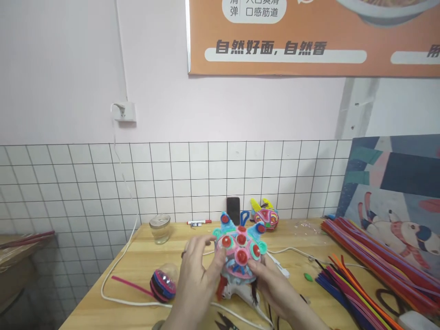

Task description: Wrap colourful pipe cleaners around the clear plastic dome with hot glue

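The pipe-cleaner mask (240, 254), pink and light blue with red-centred discs (blue loop at 12 o'clock), stands above the table (137, 270), left hand (195, 275) fingers spread against it, right hand (275, 284) cupping its 5 o'clock edge.

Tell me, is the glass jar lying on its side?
No, the glass jar stands upright on the wooden table, left of the colourful craft ball that both hands hold.

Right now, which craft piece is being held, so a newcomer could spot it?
On the wooden table, between both hands, sits the pipe-cleaner ball. Unlike the smaller mask by the tiled wall, it is pale blue and pink with red button centres.
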A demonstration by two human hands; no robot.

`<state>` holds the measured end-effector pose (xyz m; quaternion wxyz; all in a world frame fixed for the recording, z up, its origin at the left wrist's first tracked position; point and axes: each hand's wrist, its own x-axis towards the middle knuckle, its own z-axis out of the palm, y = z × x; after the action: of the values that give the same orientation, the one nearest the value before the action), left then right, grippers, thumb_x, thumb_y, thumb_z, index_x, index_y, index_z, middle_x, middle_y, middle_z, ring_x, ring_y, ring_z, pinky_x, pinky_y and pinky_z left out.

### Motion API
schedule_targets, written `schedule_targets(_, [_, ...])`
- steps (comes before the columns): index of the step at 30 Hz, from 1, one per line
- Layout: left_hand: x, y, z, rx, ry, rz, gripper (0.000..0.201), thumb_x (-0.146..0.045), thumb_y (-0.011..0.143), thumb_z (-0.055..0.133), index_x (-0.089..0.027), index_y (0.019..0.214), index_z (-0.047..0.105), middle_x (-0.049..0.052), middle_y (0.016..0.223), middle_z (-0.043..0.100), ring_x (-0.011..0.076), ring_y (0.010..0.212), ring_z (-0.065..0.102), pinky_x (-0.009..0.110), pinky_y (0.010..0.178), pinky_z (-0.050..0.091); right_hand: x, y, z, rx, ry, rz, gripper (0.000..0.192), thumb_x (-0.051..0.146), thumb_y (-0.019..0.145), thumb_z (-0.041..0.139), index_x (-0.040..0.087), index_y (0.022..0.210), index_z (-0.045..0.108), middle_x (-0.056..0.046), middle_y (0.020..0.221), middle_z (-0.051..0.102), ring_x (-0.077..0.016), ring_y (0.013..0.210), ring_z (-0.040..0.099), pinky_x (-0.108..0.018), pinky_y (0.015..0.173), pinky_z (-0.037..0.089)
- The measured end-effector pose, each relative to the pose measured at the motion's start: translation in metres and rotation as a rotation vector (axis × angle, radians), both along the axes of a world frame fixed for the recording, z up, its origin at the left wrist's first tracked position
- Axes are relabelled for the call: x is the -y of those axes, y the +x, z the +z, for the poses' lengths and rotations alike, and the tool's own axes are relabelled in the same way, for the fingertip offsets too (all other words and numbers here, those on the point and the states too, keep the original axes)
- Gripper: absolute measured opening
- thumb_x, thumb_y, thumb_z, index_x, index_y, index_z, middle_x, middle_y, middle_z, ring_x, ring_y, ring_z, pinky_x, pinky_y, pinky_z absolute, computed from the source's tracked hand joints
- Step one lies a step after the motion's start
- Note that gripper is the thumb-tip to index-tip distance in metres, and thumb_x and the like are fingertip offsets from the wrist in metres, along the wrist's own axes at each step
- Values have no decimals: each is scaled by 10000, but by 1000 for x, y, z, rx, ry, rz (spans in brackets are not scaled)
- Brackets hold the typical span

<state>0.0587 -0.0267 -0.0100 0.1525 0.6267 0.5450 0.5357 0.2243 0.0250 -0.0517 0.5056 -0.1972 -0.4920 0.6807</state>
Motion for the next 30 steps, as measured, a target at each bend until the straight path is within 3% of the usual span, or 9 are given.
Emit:
schedule_targets(3, [-1, -13, 7, -15, 43, 75, 395, -398, 826, 586, -227, 1182, 568, 114, 1272, 523, 291, 1240, 417, 478, 1037, 302, 4, -2, -3, 139, 79, 137, 532, 397, 673, 797, 211, 1140, 623, -88, 1142, 711, -310, 1055, 643, -446, 932, 473])
schedule_targets(5, [-2, -20, 10, 27, 5, -45, 387, -332, 790, 641, -245, 1166, 613, 94, 1297, 528, 273, 1243, 433, 429, 1037, 318, 8, -4, -2, 244, 120, 208, 564, 386, 667, 802, 225, 1172, 609, -72, 1174, 693, -305, 1071, 635, -441, 950, 462])
schedule_targets(7, [-4, -24, 12, 98, -50, -183, 226, -286, 772, 658, -233, 986, 707, 76, 1128, 634, 257, 1106, 547, 371, 949, 398, 12, -5, 0, 320, 156, 248, 557, 365, 673, 799, 216, 1175, 608, -69, 1178, 687, -305, 1092, 621, -432, 959, 455])
schedule_targets(9, [-7, -26, 12, 172, -80, -222, 110, -274, 783, 638, -206, 798, 723, 54, 910, 677, 232, 922, 611, 334, 832, 444, 16, -7, 2, 354, 172, 284, 537, 333, 683, 794, 201, 1168, 606, -71, 1149, 697, -302, 1092, 618, -417, 951, 461])
schedule_targets(13, [-11, -27, 8, 290, -128, -191, 213, -332, 782, 628, -167, 654, 672, 24, 673, 647, 187, 694, 591, 298, 677, 452, 18, -10, 4, 348, 179, 340, 546, 268, 676, 788, 193, 1176, 583, -72, 1119, 703, -280, 1031, 648, -393, 923, 484])
schedule_targets(18, [-11, -27, 7, 416, -191, -269, 256, -391, 731, 676, -150, 643, 666, -1, 575, 626, 134, 557, 543, 243, 549, 429, 15, -14, -5, 552, 303, 164, 949, 85, 572, 769, 225, 1405, 335, -86, 1132, 684, -250, 909, 685, -393, 895, 505])
schedule_targets(21, [-8, -26, 12, 449, -184, -310, 273, -412, 720, 699, -153, 641, 662, -15, 563, 602, 115, 532, 515, 226, 516, 405, 13, -15, -13, 622, 355, 41, 1073, 68, 542, 758, 232, 1454, 217, -101, 1172, 659, -266, 984, 667, -406, 958, 464])
schedule_targets(25, [-3, -27, 18, 434, -129, -384, 268, -403, 714, 730, -160, 617, 676, -23, 570, 572, 109, 547, 497, 230, 542, 407, 8, -13, -22, 581, 449, -104, 993, 120, 532, 769, 266, 1410, 331, -115, 1317, 567, -318, 1156, 578, -419, 970, 462])
schedule_targets(30, [4, -38, 20, 302, -22, -555, 152, -342, 725, 751, -205, 662, 770, 25, 666, 618, 165, 682, 572, 302, 670, 459, 1, -6, -33, 650, 680, -297, 920, 187, 524, 813, 259, 1366, 449, -122, 1441, 444, -381, 1337, 367, -493, 1082, 333])
